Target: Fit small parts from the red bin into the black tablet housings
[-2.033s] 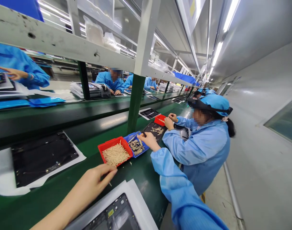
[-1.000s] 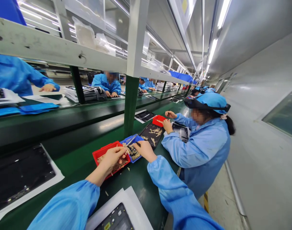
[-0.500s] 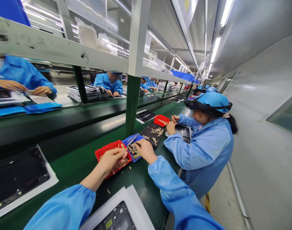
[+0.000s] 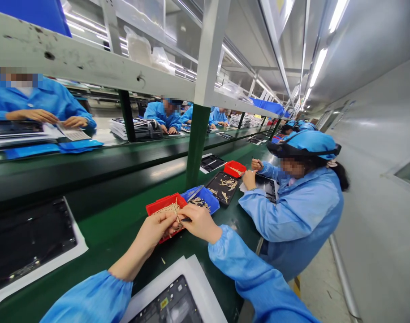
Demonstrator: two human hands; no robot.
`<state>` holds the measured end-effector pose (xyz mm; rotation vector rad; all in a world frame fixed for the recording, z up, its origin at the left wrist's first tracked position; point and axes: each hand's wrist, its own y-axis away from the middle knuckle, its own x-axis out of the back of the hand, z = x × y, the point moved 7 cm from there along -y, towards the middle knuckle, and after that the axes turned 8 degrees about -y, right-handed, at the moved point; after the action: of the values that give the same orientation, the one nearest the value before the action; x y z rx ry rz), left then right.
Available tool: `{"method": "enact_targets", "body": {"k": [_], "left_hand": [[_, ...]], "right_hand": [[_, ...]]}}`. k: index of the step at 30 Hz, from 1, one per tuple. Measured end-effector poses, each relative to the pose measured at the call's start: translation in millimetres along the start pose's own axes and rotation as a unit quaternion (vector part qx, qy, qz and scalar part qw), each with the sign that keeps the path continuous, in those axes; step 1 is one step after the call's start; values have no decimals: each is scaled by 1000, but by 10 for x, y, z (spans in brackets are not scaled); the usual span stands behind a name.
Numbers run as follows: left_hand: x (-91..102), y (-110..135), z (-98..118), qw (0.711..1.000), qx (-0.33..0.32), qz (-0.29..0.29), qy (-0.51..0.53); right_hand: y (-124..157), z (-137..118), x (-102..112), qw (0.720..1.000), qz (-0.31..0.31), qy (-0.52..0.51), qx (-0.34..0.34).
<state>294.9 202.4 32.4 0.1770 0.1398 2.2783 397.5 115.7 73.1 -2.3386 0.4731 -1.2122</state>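
- Lying at far left on the green bench (image 4: 120,224): a black panel (image 4: 26,242) on white backing.
- Pinching pale strips (image 4: 171,211) in closed fingers of the left hand (image 4: 153,233), just above a red tray (image 4: 157,207).
- Gripping a slim black tool (image 4: 185,219) in the curled right hand (image 4: 201,223), touching-close beside the left.
- Continuing rightward: a blue tray (image 4: 213,206), then a black tray (image 4: 215,186) scattered with strips.
- Working at far right: a co-worker (image 4: 292,211) in a blue gown.

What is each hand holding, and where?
Fingers of the left hand pinch pale strips, ends sticking out; the right hand grips a thin black tool, tip showing.
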Motion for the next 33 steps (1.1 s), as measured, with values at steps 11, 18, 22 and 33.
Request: {"method": "enact_targets", "body": {"k": [11, 18, 22, 33], "left_hand": [[36, 36, 6, 999, -4, 30, -15], [110, 26, 31, 997, -29, 67, -9], [131, 22, 28, 996, -42, 80, -22], [125, 32, 57, 992, -56, 47, -100]], "right_hand": [[-3, 180, 52, 991, 75, -55, -93], [45, -12, -42, 1000, 14, -10, -7], [55, -49, -100, 1000, -5, 27, 4], [-4, 238, 46, 977, 84, -150, -126]]}}
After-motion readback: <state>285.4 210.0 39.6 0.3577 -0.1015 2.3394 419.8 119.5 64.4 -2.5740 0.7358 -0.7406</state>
